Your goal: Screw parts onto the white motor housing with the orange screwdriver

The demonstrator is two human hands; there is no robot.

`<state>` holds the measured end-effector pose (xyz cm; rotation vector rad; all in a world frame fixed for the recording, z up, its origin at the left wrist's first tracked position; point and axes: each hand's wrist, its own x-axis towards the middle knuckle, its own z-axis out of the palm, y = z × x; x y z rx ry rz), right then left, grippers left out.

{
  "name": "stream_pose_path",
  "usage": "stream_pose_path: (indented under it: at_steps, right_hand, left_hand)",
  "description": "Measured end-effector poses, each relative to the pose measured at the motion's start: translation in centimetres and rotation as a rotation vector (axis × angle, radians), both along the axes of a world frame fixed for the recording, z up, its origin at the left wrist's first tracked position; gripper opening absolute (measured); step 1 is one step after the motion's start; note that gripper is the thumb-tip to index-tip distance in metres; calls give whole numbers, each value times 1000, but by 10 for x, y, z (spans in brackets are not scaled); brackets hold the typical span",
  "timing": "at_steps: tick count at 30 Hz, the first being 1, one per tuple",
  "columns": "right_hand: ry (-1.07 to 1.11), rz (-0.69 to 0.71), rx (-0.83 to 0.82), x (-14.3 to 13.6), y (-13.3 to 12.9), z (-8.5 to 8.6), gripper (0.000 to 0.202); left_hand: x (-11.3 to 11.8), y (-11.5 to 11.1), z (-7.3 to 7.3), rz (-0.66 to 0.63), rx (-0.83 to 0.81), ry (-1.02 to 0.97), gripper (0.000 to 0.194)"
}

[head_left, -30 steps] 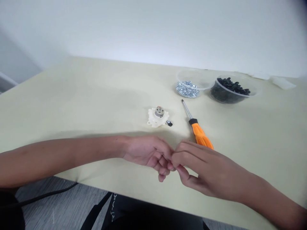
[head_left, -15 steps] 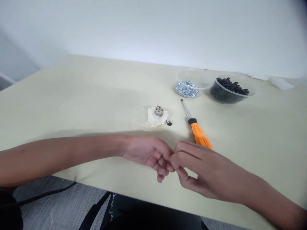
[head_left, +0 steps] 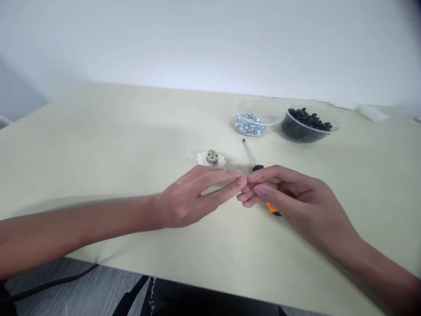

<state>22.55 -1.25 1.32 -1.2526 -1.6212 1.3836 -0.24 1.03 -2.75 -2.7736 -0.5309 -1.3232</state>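
Note:
My left hand (head_left: 189, 197) reaches in from the left, palm down, its thumb and forefinger brought together at the tips. Those tips touch the fingertips of my right hand (head_left: 296, 197), which is turned partly palm up with the thumb pressed against its curled fingers. Whatever lies between the fingertips is too small or hidden to make out. Just beyond my left hand is a white plastic plate (head_left: 201, 159) with a round silver motor (head_left: 212, 157) on it; its near part is covered. My right hand hides much of an orange-handled screwdriver (head_left: 250, 152) on the table.
Behind the screwdriver stands a clear tub (head_left: 274, 124) with small silver screws (head_left: 250, 125). To its right another clear tub (head_left: 335, 129) holds black parts (head_left: 307, 120). White pieces (head_left: 373, 113) lie by the wall. The table's (head_left: 115, 149) front edge runs below my arms.
My left hand has turned from palm up to palm down, and my right hand has rolled to show its palm side. Their fingertips still meet. The view has shifted slightly.

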Motion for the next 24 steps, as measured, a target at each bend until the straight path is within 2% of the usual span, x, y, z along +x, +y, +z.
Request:
stream_pose_path:
  at_steps: [3,6,17,24]
  right_hand:
    - [45,2,-31,2,0,-2,26]
    - [80,9,-33,3,1,-5,25]
    - [-11,-19,104,-2,-1,-1,26]
    - [-27,2,133,2,0,-4,23]
  left_hand:
    - [-1,2,-3,81,158,143,35]
    - [-3,2,0,139,204,232,34]
    - [-3,2,3,139,4,199,38]
    - [-2,2,1,147,3,202,39]
